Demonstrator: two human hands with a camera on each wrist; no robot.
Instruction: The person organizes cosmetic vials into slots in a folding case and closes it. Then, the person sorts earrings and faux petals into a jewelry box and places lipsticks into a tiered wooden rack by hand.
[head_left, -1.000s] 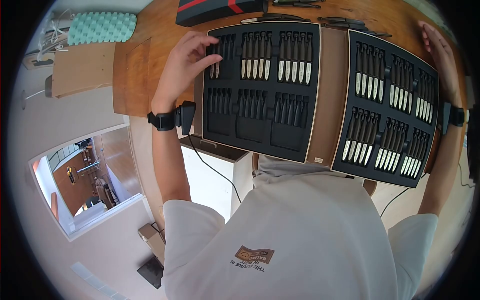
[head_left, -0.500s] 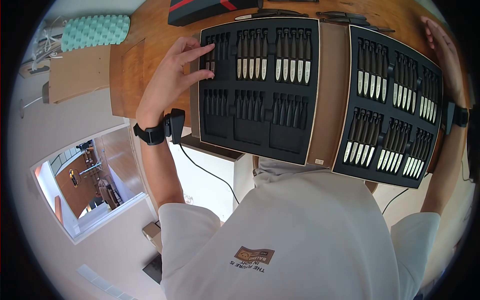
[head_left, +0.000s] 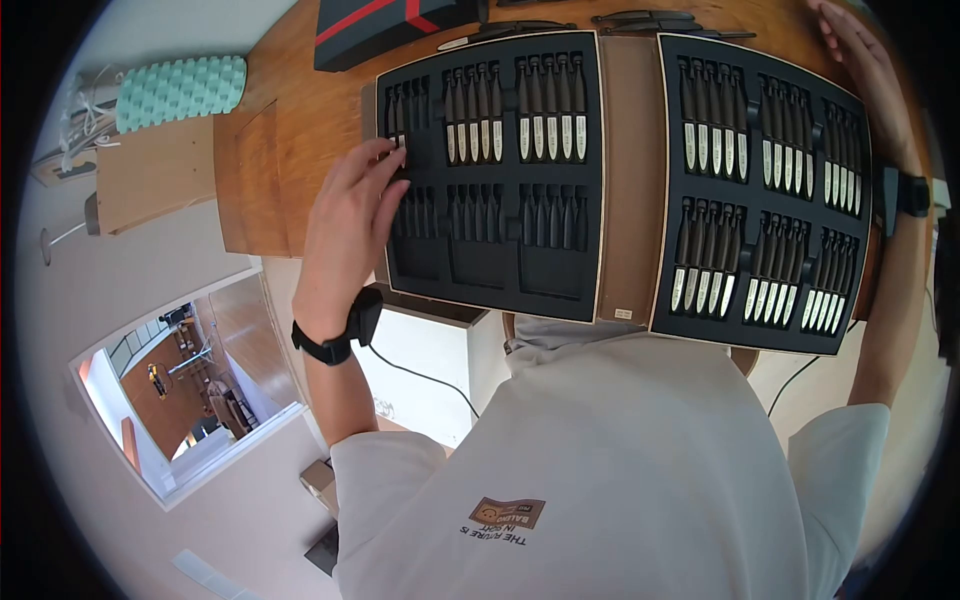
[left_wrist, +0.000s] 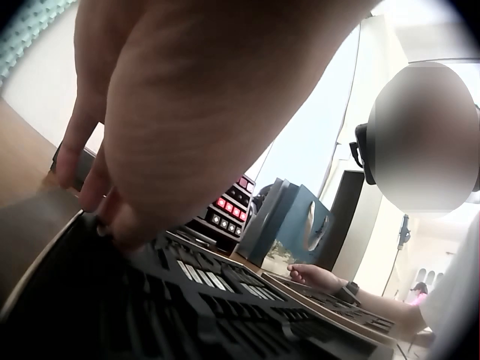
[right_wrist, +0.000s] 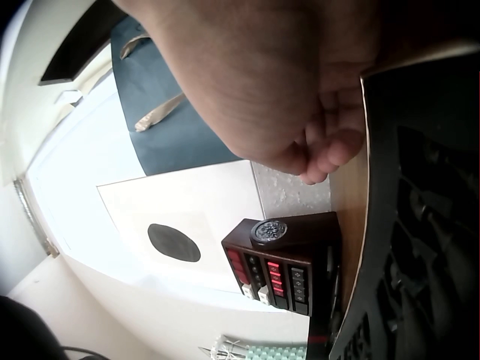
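A large book-like case lies unfolded, with a black tray (head_left: 425, 265) on the left and another (head_left: 755, 195) on the right. Slim pieces (head_left: 475, 110) with dark handles and pale, pointed, lettered ends sit in rows in the slots. My left hand (head_left: 345, 225) is at the left tray's outer edge, fingers bent down over the pale ends (head_left: 402, 143) of pieces in the upper-left compartment. Thumb and fingers stand slightly apart there. Beyond the right tray's outer edge, my right hand (head_left: 860, 55) lies with fingers loosely extended, holding nothing.
Slots in the left tray's lower row show dark shapes without pale ends. Behind the case are more loose dark pieces (head_left: 645, 22) and a black box with red bands (head_left: 380, 30). A green bumpy mat (head_left: 180, 92) lies far left. A blue paper bag (right_wrist: 169, 97) stands beyond the table.
My left hand has drawn back toward me and down along the upper-left compartment, its fingertips now over the pale ends. The right hand has stayed beside the right tray. The view shifted slightly.
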